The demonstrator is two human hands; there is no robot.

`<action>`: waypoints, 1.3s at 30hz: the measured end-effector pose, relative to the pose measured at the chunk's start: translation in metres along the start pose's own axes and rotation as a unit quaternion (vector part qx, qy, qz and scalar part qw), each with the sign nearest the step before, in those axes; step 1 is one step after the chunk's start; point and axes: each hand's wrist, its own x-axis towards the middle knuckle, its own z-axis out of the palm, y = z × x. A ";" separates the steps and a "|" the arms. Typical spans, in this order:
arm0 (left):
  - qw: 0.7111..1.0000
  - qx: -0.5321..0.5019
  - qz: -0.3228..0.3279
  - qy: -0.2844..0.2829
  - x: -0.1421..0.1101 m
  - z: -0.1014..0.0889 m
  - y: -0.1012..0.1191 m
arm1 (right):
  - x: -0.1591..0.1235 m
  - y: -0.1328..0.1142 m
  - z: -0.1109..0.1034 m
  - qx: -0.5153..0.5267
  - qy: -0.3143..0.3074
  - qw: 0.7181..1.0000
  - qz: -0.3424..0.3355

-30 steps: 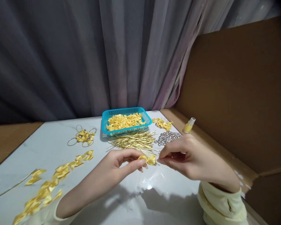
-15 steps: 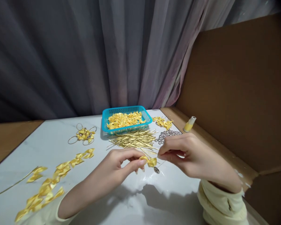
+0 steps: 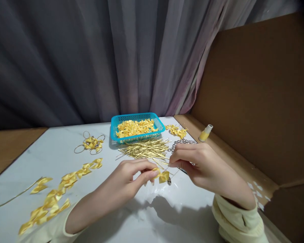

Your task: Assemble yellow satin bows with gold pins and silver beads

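Between thumb and fingers of my left hand [image 3: 138, 177] is a small yellow ribbon bow [image 3: 163, 176], closed on its left end. My right hand [image 3: 190, 162] pinches a thin thread [image 3: 176, 173] just to the right of the bow. Fine strands run from those fingertips toward the bow and a silvery bead [image 3: 169, 181], which hangs at the bow's right edge. Whether a needle is in the right fingers I cannot tell. Behind both hands lies a heap of gold twist ties [image 3: 147, 148].
A blue basket [image 3: 138, 137] of yellow bows stands at the back. Silvery beads [image 3: 183, 142] and bows with beads [image 3: 176, 131] lie right of it, near a thread spool [image 3: 205, 133]. Leftward are bows with loops [image 3: 93, 143] and a row of bows [image 3: 68, 180].
My right hand has shifted slightly up and left with the thread. The silvery bead swung down below the bow, then came up against its right edge. My left hand keeps its hold.
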 end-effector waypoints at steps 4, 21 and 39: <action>1.000 0.003 0.008 0.000 0.000 0.001 -0.002 | 0.000 0.001 0.002 -0.003 0.001 1.000 0.004; 0.999 0.000 0.032 -0.001 -0.001 0.003 -0.002 | 0.001 0.004 0.006 0.006 0.002 1.000 -0.017; 0.999 0.009 0.044 -0.012 0.000 0.002 -0.003 | 0.003 0.008 0.005 0.030 -0.001 0.999 -0.033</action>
